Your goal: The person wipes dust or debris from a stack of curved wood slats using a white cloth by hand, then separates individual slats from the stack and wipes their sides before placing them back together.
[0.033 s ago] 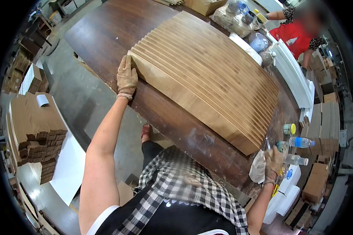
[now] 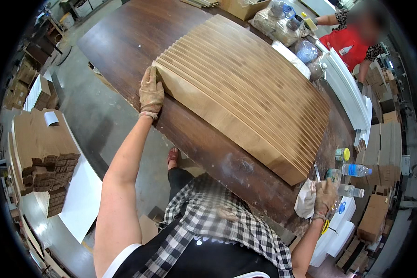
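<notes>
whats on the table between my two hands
In the head view, the fanned stack of cardboard sheets spans most of it. The left hand presses its corner; bare dark table runs along the near edge to the right hand.

The gloved left hand [image 2: 151, 92] presses the near-left corner of the fanned cardboard sheets [image 2: 245, 88] on the dark bench [image 2: 125, 37]; the gloved right hand [image 2: 325, 197] grips a white cloth [image 2: 305, 200] past their right end.

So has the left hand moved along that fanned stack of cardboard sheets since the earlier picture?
No. The left hand rests at the same near-left corner of the fanned cardboard stack, as before.
</notes>
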A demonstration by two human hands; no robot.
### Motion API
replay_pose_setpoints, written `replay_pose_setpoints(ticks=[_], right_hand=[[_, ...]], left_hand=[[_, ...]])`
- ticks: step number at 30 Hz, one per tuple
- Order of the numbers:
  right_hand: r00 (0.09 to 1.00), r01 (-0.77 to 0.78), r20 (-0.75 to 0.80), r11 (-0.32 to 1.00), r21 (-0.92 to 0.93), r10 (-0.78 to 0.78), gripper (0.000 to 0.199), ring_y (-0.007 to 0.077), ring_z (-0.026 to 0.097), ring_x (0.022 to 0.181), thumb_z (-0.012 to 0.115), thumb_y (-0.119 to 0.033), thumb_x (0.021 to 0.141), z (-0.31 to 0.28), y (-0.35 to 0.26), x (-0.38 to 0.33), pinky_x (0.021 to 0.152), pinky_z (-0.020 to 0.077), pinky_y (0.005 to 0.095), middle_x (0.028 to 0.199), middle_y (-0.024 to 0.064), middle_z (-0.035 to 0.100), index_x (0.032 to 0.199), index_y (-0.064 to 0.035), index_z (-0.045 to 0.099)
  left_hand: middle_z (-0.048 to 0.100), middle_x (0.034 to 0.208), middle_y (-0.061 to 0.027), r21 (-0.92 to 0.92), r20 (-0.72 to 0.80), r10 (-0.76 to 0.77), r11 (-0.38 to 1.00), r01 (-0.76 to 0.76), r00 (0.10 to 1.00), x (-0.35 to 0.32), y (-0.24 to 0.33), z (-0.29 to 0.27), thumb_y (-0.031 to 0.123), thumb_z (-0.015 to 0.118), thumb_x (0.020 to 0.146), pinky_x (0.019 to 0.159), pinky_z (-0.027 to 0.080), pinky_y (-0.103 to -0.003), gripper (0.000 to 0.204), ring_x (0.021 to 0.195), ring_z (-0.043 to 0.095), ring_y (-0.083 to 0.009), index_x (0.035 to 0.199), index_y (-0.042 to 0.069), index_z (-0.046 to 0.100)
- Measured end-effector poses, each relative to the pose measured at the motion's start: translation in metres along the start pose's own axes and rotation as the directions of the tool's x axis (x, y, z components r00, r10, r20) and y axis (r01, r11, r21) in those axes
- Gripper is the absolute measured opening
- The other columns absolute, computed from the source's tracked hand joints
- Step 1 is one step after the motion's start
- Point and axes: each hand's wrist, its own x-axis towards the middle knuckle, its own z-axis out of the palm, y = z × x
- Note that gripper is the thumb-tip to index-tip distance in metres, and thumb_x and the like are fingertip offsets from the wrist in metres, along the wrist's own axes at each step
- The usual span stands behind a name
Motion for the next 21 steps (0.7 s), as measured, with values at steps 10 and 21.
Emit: replay_pose_setpoints(ticks=[10,21], right_hand=[[0.686,0.728,-0.497,0.513,0.455,-0.531,0.034,0.0310,0.062,0.095,0.069,-0.018,0.091,0.064,-0.377,0.141,0.085,0.0499,0.0414,0.107,0.0149,0.069,0.122,-0.0039,0.065],[0.805,0.593,-0.286,0.695,0.407,-0.519,0.051,0.0322,0.065,0.103,0.074,-0.027,0.088,0.062,-0.199,0.091,0.088,0.0515,0.0422,0.116,0.0135,0.070,0.132,-0.0061,0.062]], left_hand=[[0.045,0.149,-0.0216,0.034,-0.010,0.027,0.999,-0.027,1.000,0.002,0.010,-0.004,0.013,0.058,0.091,0.112,0.040,-0.046,0.062,0.136,0.045,-0.0397,0.150,0.008,0.040],[0.042,0.152,-0.0233,0.134,-0.025,0.143,0.981,-0.139,0.989,-0.002,-0.018,0.003,0.010,0.055,0.093,0.115,0.036,-0.045,0.060,0.139,0.042,-0.0395,0.152,0.007,0.039]])
